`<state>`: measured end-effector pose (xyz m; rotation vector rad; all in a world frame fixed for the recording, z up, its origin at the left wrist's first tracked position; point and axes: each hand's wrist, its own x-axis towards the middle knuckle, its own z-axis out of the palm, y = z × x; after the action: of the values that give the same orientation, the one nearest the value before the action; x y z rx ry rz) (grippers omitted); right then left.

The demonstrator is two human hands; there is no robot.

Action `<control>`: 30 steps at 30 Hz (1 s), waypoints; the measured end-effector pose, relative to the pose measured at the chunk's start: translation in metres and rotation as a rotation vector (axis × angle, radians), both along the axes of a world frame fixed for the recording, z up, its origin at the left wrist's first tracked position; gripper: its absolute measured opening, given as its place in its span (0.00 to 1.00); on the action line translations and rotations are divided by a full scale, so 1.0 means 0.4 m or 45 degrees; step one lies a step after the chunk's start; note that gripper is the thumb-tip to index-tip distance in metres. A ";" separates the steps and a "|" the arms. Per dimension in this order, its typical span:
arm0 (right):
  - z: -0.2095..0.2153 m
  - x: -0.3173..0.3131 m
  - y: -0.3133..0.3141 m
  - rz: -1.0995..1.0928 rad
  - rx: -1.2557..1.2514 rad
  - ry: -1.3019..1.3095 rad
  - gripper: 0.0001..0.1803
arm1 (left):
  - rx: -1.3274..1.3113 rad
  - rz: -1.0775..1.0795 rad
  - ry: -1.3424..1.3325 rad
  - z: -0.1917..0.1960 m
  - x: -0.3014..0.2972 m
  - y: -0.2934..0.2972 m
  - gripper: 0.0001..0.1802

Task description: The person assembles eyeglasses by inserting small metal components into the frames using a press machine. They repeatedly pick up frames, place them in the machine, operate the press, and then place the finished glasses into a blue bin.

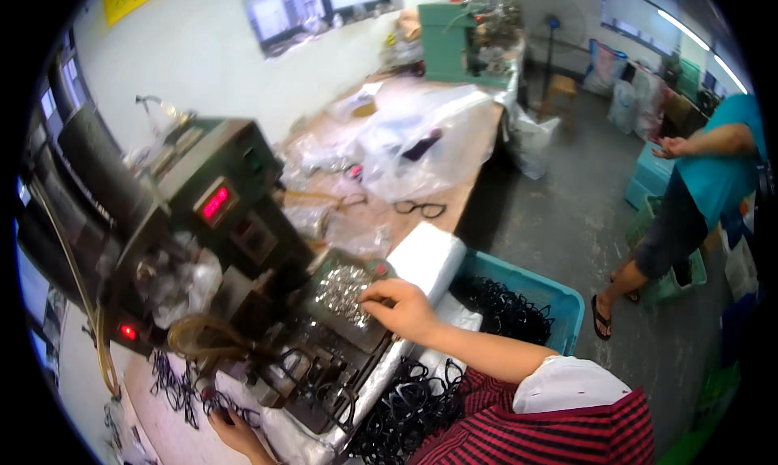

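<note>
My right hand (pixel 403 309) is over a heap of small shiny metal pieces (pixel 344 293) on the machine's metal plate. Its thumb and fingers are pinched together at the heap's edge, and whatever is between them is too small to make out. Low on the left, my left hand (pixel 232 434) has its fingers closed on a black eyeglass frame (pixel 217 400), partly hidden by the fingers. Between my hands stands a dark green bench machine (pixel 231 173) with a red lit display. More black eyeglass frames (pixel 409 408) lie piled right in front of my body.
A teal crate (pixel 571 303) of black frames stands to the right, beside a white foam-like block (pixel 427 258). Plastic bags (pixel 429 141) and a pair of glasses (pixel 420 210) lie on the bench. Another green machine (pixel 446 43) stands farther back. A person in teal (pixel 733 157) stands at right.
</note>
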<state>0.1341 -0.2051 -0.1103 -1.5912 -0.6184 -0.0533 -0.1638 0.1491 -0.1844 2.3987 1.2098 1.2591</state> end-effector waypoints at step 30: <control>0.200 -0.176 0.223 0.779 0.364 0.528 0.34 | 0.046 -0.890 -1.139 0.505 0.218 -0.366 0.07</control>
<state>0.0637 -0.1157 -0.0303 -1.0422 -0.7061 0.6037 -0.0765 0.0028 0.0177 1.6303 0.0810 1.7316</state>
